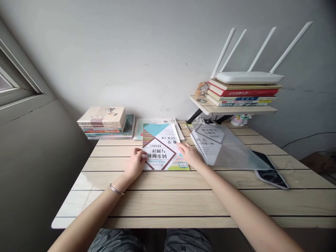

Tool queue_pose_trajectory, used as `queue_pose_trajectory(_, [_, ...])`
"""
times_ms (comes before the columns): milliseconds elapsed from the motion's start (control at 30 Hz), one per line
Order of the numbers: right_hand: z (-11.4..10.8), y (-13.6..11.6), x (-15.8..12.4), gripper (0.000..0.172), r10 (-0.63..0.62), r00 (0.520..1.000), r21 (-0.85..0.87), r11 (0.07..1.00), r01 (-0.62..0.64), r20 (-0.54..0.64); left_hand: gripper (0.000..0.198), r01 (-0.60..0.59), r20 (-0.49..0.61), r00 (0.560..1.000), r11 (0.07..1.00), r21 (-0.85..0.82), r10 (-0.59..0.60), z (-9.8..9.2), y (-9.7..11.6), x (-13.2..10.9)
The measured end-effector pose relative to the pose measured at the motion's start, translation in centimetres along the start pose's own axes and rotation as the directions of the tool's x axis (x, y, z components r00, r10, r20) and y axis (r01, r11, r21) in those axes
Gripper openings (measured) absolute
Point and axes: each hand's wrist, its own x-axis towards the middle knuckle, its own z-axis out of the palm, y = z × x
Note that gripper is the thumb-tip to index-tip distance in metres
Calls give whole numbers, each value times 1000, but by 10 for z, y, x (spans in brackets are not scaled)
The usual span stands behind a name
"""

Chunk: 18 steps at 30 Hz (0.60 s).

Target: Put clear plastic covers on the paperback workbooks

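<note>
Right, status: both hands on one book. A thin paperback workbook with a white, teal and maroon diamond-pattern cover (160, 147) lies flat on the pale wood-plank desk (183, 203), roughly mid-desk, its print upside down from the wearer's side. Nothing is lifted.

Left hand (135, 163): at the book's left edge, fingers curled over it. Can't tell whether it's pinching or just resting. A thin silver bangle (116, 189) sits on that wrist. Right hand (188, 155): fairly flat on the cover's lower right, fingers extended, not clenched, no grip visible.

Just right of the right hand, a tilted clear plastic sheet (223, 147) shows printed pages through it. Its far corner overlaps a black smartphone (271, 175) lying on the desk. A white-covered book (160, 121) pokes out behind the workbook. Far left, a stack of cream-topped paperbacks (105, 122) sits at the desk's back corner. Back right, a pale wooden wall shelf (231, 109) carries a stack of colourful books (243, 92), topped by a white four-antenna router (248, 77).
</note>
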Motion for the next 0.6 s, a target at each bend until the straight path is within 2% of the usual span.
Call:
queue_pose_trajectory(100, [-3, -1, -1, 36, -13, 1000, -56, 998, 13, -1, 13, -123, 58, 991, 991, 49, 120, -8, -4, -6])
queue_pose_trajectory(200, [-8, -3, -1, 34, -38, 999, -72, 997, 39, 7, 17, -155, 177, 973, 987, 29, 147, -19, -8, -8])
queue_pose_trajectory(267, [-9, -5, -1, 34, -46, 999, -68, 997, 47, 21, 20, -104, 207, 973, 994, -17, 106, -27, -10, -7])
queue_pose_trajectory(433, [-7, -4, 0, 35, -42, 999, -73, 996, 44, 25, 15, 91, 137, 988, 980, -179, -67, -31, -14, -10])
queue_pose_trajectory(533, [-5, -3, 0, 35, -46, 999, -85, 995, 48, 26, 14, 107, 120, 989, 972, -207, -83, -26, -14, -14])
queue_pose_trajectory(600, [-4, -3, 0, 34, -46, 999, -90, 995, 48, 26, 14, 73, 107, 993, 981, -177, -55, -21, -13, -17])
